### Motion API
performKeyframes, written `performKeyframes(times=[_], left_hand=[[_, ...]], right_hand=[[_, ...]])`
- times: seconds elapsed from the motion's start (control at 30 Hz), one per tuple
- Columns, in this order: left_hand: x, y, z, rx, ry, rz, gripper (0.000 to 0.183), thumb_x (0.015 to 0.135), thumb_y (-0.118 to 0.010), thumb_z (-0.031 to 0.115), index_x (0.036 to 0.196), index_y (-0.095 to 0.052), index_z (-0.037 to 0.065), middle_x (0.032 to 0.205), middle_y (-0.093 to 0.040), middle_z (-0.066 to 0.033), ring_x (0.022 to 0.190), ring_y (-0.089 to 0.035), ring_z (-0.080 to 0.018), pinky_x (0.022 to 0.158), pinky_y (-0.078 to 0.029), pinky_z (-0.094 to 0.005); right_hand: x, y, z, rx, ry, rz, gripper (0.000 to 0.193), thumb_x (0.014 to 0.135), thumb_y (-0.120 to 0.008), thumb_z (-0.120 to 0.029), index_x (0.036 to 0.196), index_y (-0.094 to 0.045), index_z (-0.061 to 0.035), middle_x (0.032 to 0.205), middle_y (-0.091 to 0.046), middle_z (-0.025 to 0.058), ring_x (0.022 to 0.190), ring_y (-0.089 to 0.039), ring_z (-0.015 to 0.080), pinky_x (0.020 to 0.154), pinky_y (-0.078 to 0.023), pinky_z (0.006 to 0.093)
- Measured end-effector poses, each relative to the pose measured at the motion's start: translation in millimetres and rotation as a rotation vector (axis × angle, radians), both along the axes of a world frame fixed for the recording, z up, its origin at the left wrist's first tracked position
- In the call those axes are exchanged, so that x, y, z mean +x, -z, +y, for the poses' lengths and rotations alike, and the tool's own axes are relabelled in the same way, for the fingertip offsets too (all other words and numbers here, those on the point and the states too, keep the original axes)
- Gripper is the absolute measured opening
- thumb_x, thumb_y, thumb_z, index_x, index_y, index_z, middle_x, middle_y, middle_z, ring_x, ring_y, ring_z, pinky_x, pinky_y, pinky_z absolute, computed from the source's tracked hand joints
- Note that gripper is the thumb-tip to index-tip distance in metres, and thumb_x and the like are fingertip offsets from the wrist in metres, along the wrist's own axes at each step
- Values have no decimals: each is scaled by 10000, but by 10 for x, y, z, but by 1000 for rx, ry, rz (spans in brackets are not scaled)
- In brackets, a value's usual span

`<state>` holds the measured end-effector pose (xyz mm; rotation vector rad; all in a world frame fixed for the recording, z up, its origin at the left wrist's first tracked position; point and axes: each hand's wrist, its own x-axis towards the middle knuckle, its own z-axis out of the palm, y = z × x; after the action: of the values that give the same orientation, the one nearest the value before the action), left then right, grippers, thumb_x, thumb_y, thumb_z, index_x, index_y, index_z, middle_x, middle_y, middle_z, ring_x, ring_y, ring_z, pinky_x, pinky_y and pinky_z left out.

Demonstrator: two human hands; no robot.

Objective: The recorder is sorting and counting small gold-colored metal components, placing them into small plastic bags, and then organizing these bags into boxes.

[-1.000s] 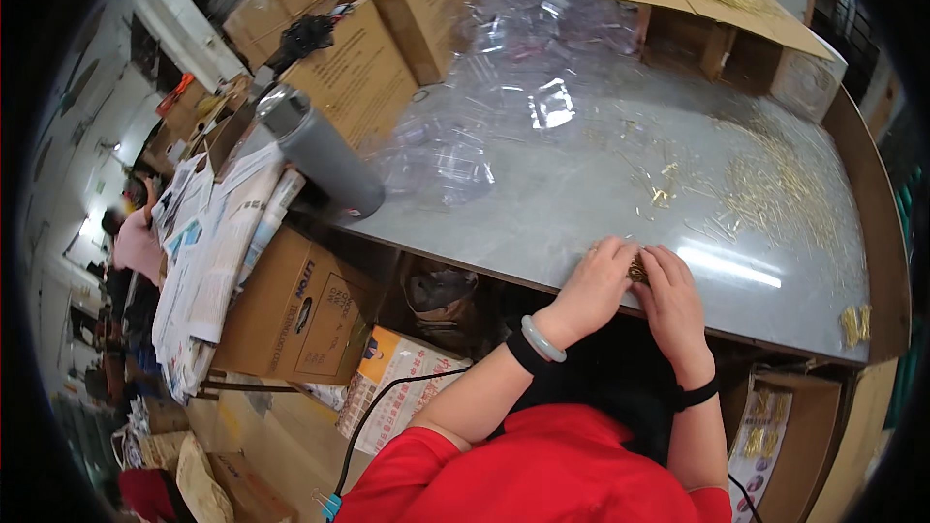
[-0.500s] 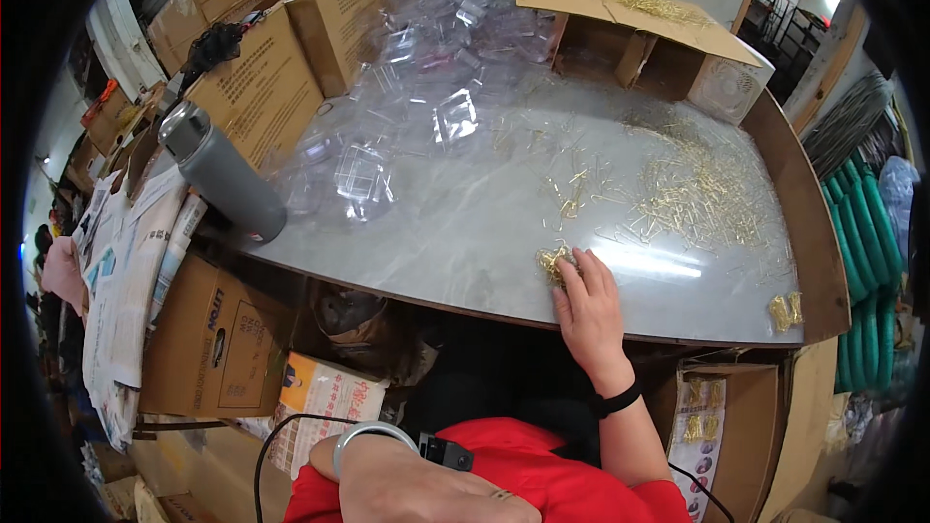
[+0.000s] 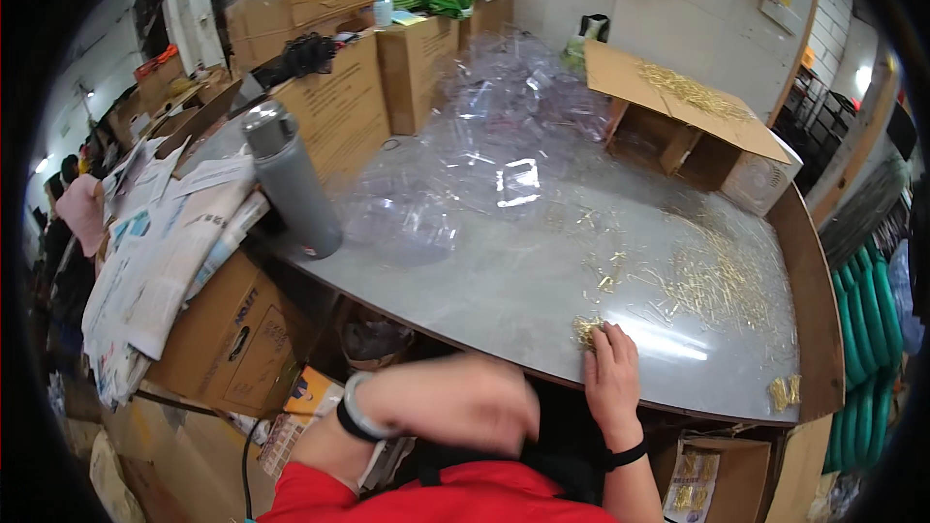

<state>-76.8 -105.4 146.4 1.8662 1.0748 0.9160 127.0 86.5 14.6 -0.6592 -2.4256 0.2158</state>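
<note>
The bunch (image 3: 586, 329) of gold wires lies on the counter (image 3: 436, 295) near its front edge, just left of the right hand (image 3: 612, 378), whose fingers are loosely extended side by side with their tips against it; whether they grip it or only steady it, I cannot tell. The left hand (image 3: 475, 405) is blurred over the lap, off the counter, its fingers seemingly part curled, and I cannot tell whether it has hold of anything. Having the bunch so close to the body probably spares the arms a long reach, and the fingertips at its side likely stop it from spreading. The loose wires (image 3: 722, 281) lie spread toward the right, perhaps so that the right hand can get at them easily, while two bundles (image 3: 785, 392) sit apart in the near right corner, presumably to stop them mixing in. A cardboard wall (image 3: 819, 329) borders the right side and would limit a wide sweep there, though it should also catch strays. The front edge looks unguarded, so a careless pull could drop wires. Left of the bunch a broad bare stretch gives the most room for moving, bounded by the bottle (image 3: 300, 194) at the left and the clear packs (image 3: 513, 121) heaped behind
</note>
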Motion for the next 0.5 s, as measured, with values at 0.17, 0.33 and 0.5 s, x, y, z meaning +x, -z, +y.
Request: performKeyframes(times=[0.17, 0.33, 0.5], left_hand=[[-1266, 298, 405, 184, -1298, 966, 239, 894, -669, 227, 877, -685, -11, 872, -674, -212, 866, -673, -407, 757, -539, -494], [-1725, 294, 718, -271, -1254, 1107, 386, 838, -776, 332, 959, -733, -32, 974, -719, -212, 961, -710, -382, 784, -576, -460], [-1754, 557, 900, -137, -1277, 1036, 346, 825, -752, 310, 943, -734, -15, 1008, -714, -217, 939, -707, -389, 799, -570, -470]], right_hand=[[-48, -12, 22, 3, -34, 15, 358, 929, -635, -101, 1273, -586, -13, 1343, -556, 193, 1269, -498, 415, 1084, -414, 496], [-59, 7, 55, 16, -25, 43, 357, 921, -637, -97, 1265, -588, -15, 1317, -572, 188, 1246, -512, 401, 1075, -421, 486], [-51, 0, 40, 28, -26, 47, 356, 915, -639, -95, 1259, -590, -15, 1310, -576, 187, 1243, -516, 398, 1072, -426, 478]])
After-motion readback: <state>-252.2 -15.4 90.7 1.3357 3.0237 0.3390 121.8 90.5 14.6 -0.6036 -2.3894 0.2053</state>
